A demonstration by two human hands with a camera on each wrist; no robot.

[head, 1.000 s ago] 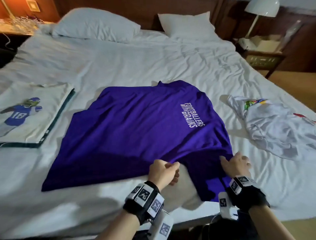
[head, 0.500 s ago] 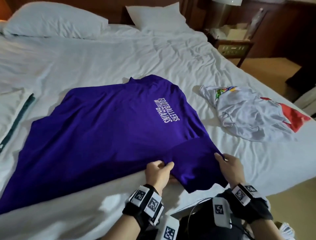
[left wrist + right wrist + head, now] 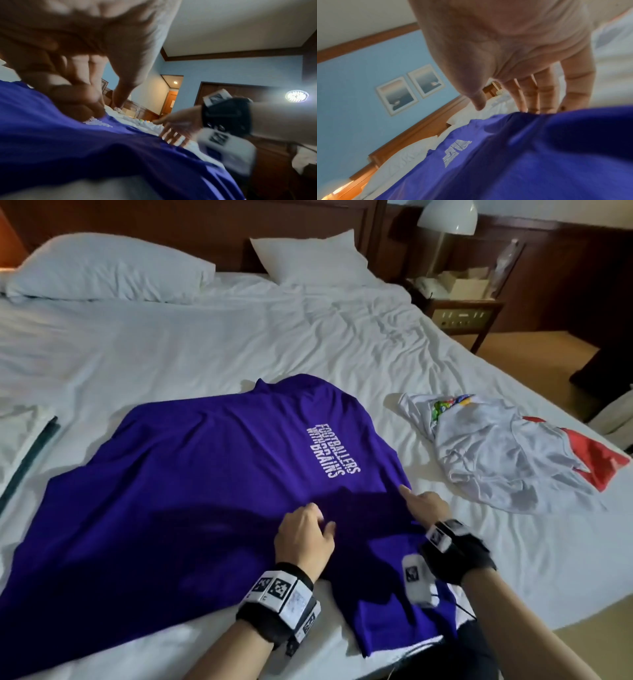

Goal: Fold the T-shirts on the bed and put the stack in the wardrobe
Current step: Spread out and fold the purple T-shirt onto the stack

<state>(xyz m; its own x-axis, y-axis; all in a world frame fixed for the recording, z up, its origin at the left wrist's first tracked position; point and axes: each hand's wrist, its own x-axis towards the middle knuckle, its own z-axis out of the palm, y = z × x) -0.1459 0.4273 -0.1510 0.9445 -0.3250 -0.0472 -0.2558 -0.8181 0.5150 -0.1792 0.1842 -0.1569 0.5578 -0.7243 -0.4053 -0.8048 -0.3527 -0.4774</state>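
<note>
A purple T-shirt (image 3: 205,491) with white lettering lies spread face up on the white bed (image 3: 308,337). One sleeve hangs toward the near bed edge. My left hand (image 3: 303,534) rests on the shirt's near side with its fingers curled under and the thumb apart. No fabric shows between them in the blurred left wrist view (image 3: 77,81). My right hand (image 3: 423,503) is beside it at the shirt's right edge, its straight fingers (image 3: 530,94) pressing down on the purple cloth (image 3: 522,162). A crumpled white T-shirt (image 3: 496,460) with red and coloured print lies to the right.
A folded white shirt (image 3: 24,446) with a dark edge lies at the far left. Two pillows (image 3: 109,268) sit at the headboard. A wooden nightstand (image 3: 462,316) with a lamp (image 3: 448,217) stands beyond the bed's right side. The near bed edge runs just under my wrists.
Both hands have let go of the sleeve edge they pinched and have moved forward onto the shirt body. The right hand's fingers have straightened.
</note>
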